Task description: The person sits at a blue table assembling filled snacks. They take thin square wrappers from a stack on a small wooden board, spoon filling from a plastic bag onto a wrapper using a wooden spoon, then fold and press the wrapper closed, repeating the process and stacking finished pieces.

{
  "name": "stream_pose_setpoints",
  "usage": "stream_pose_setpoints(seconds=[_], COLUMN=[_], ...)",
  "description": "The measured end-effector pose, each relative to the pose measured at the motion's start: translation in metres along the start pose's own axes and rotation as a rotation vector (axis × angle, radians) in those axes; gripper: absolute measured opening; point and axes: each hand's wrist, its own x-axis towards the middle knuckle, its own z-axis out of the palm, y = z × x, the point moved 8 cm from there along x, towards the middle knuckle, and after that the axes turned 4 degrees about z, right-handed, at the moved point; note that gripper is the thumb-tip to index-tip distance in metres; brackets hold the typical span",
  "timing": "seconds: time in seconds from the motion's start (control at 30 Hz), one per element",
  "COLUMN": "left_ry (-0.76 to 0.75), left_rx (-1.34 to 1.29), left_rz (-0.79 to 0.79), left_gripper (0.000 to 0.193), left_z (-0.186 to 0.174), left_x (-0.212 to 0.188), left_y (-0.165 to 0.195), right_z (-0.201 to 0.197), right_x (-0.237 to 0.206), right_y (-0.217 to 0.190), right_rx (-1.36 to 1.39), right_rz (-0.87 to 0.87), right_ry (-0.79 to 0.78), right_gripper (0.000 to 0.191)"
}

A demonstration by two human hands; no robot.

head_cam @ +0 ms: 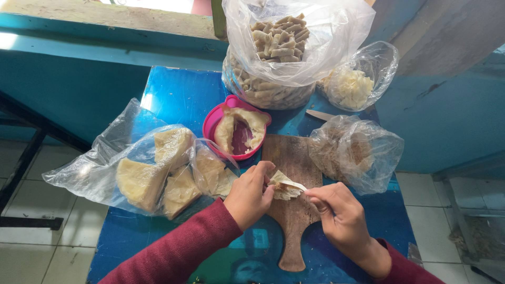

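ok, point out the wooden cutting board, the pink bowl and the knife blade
wooden cutting board (294,221), head view, bare stretch just above the handle.
pink bowl (211,123), head view, left rim.
knife blade (294,184), head view, pale flat of the blade between the two hands.

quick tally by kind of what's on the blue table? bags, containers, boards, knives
Clear plastic bags: 4 (strips, pale shreds, crinkled pieces, yellowish slabs)
Pink round plastic container: 1
Wooden paddle-shaped cutting board: 1
Small pale-bladed knives: 2 (one in right hand, one lying behind)
Total: 8
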Motion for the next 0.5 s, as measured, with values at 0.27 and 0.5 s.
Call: stream_pose_setpoints(seconds=[0.27,0.5], left_ry=[0.016,0.054], left_rx=[0.015,0.016], left_rz=[0.016,0.089], left_gripper=[0.041,0.035], left_z=[0.003,0.001], left_x=[-0.003,-0.002], left_y=[-0.001,0.008], right_z=[-0.059,-0.079], right_x=[-0.022,0.004], right_y=[0.023,0.066], right_rx=[-0.231,-0.733], right_rz=[0.024,0.187], right_ry=[0.315,0.225], right_gripper=[0.006,0.011])
